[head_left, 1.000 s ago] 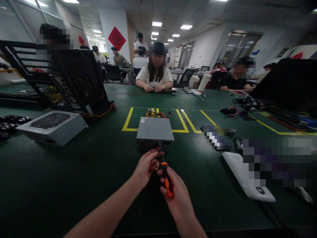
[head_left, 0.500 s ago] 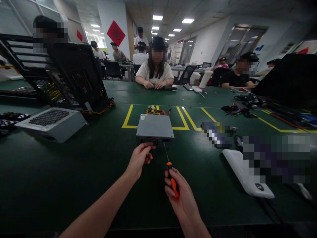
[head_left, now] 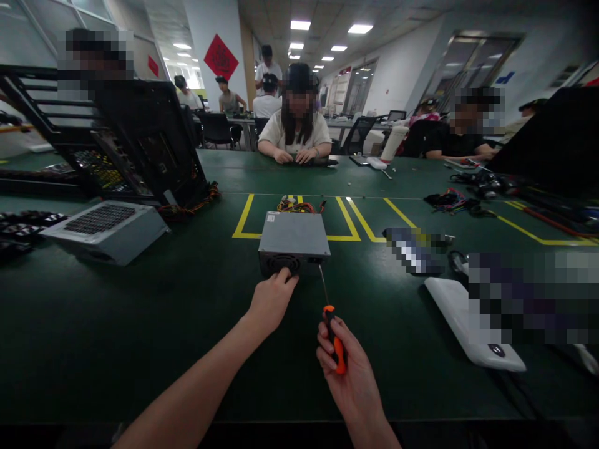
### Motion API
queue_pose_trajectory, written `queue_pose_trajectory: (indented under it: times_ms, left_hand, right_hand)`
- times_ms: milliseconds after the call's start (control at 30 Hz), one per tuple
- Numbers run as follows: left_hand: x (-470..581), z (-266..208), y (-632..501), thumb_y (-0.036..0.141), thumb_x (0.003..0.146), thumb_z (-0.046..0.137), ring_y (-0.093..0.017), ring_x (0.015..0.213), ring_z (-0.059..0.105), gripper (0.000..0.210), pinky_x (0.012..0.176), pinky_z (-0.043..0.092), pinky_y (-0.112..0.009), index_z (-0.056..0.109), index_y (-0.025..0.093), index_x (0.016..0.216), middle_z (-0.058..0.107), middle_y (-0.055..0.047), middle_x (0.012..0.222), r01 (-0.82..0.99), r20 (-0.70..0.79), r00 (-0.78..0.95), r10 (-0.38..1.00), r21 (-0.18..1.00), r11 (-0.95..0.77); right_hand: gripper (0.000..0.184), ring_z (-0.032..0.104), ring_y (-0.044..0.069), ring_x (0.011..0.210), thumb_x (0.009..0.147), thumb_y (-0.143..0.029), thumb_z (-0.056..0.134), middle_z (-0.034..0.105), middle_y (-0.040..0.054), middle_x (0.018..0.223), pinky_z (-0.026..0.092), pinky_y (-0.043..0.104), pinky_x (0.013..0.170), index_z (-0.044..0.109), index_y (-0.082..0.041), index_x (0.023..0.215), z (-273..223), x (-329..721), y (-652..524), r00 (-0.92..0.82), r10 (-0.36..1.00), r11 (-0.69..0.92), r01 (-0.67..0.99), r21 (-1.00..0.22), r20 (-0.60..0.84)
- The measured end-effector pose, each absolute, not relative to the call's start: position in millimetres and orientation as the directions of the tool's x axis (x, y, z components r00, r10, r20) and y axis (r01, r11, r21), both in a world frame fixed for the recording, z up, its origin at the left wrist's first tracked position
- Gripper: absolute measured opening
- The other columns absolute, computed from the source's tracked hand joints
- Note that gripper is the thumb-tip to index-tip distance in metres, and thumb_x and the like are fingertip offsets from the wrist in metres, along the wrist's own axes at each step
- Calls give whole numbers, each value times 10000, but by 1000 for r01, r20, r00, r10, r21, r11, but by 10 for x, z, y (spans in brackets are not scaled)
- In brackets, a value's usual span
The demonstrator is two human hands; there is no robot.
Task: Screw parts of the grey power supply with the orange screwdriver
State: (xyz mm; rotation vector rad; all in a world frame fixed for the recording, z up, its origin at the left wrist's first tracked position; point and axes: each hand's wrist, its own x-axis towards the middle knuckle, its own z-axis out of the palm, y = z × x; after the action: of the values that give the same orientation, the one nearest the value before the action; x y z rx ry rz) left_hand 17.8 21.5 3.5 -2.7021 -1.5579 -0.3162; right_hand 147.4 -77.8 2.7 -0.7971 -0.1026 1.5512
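The left hand (head_left: 272,304) is curled at the fan face (head_left: 279,260) of the power supply unit (head_left: 294,232) on the desk (head_left: 187,305), any hold hidden; by the closed right hand (head_left: 354,369) a screwdriver (head_left: 329,311) is gripped, best kept steady.

Fan (head_left: 282,260) of the power supply (head_left: 294,234): partly hidden by the left hand (head_left: 274,299); fingertip contact indeterminate. Screwdriver (head_left: 340,355): handle partly covered by the right hand (head_left: 353,371); contact of its tip with the supply unclear. Label (head_left: 271,217), far left corner: too small to read. Cables (head_left: 302,206): partly hidden behind the supply. Forearms (head_left: 201,380): cut off at the near edge.
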Motion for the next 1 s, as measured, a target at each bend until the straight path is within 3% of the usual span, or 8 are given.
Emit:
queue_pose_trajectory:
  times_ms: [100, 233, 367, 433, 500, 633, 833, 1000]
  left_hand:
    - [202, 17, 231, 192, 887, 332, -182, 816, 556, 259, 590, 434, -265, 537, 204, 1044, 514, -58, 1028, 881, 153, 462, 874, 40, -472]
    - [157, -28, 240, 207, 888, 336, -180, 825, 552, 219, 603, 420, -263, 546, 179, 945, 513, -59, 1023, 899, 163, 390, 906, 147, -413]
    - [127, -61, 258, 219, 855, 423, -163, 786, 540, 135, 614, 395, -248, 549, 173, 874, 538, -68, 945, 782, 212, 239, 947, 537, -318]
    - [134, -37, 273, 237, 836, 463, -118, 634, 513, 105, 548, 377, -222, 539, 166, 840, 551, -45, 817, 530, 139, 149, 979, 824, -198]
    - [151, 18, 281, 249, 822, 489, -71, 501, 438, 114, 444, 322, -184, 536, 152, 860, 530, -12, 729, 149, -24, 117, 993, 989, 7]
    - [183, 147, 248, 216, 775, 576, -18, 467, 388, 152, 375, 251, -125, 588, 114, 887, 509, 0, 720, -335, -262, 197, 945, 888, 316]
    - [182, 176, 199, 111, 808, 532, -36, 572, 522, 77, 477, 418, -119, 608, 105, 814, 568, -28, 755, -531, -432, 256, 865, 685, 499]
    - [148, 145, 194, 152, 812, 545, -84, 702, 583, 69, 637, 495, -190, 600, 112, 799, 606, -43, 817, -614, -394, 361, 845, 582, 534]
  right_hand:
    - [167, 399, 30, 484, 717, -225, 643, 559, -1, 669, 292, 115, 378, 550, -153, 837, 15, 1467, -806, 76, 909, -172, -828, -533, -410]
    - [174, 403, 35, 491, 720, -243, 642, 560, -1, 670, 288, 121, 387, 553, -157, 842, 8, 1458, -832, 82, 917, -172, -802, -572, -391]
    - [181, 407, 37, 501, 727, -271, 639, 558, -4, 684, 295, 130, 404, 557, -166, 849, 34, 1439, -869, 72, 921, -198, -758, -621, -382]
    - [185, 407, 39, 507, 734, -288, 633, 552, -5, 688, 289, 132, 406, 559, -168, 854, 53, 1427, -898, 64, 925, -216, -724, -656, -375]
    - [198, 397, 40, 501, 732, -307, 634, 540, -9, 677, 272, 136, 399, 557, -169, 852, 70, 1411, -929, 49, 927, -239, -688, -685, -372]
    - [234, 378, 39, 485, 720, -336, 640, 522, -17, 659, 252, 147, 393, 545, -167, 851, 97, 1372, -976, 17, 922, -289, -637, -715, -387]
    - [264, 361, 33, 457, 680, -353, 666, 511, -25, 630, 225, 153, 384, 532, -162, 805, 122, 1320, -996, -8, 900, -350, -610, -711, -436]
    - [277, 357, 32, 446, 672, -368, 670, 513, -24, 626, 223, 156, 378, 531, -164, 797, 121, 1298, -989, 7, 897, -350, -600, -720, -442]
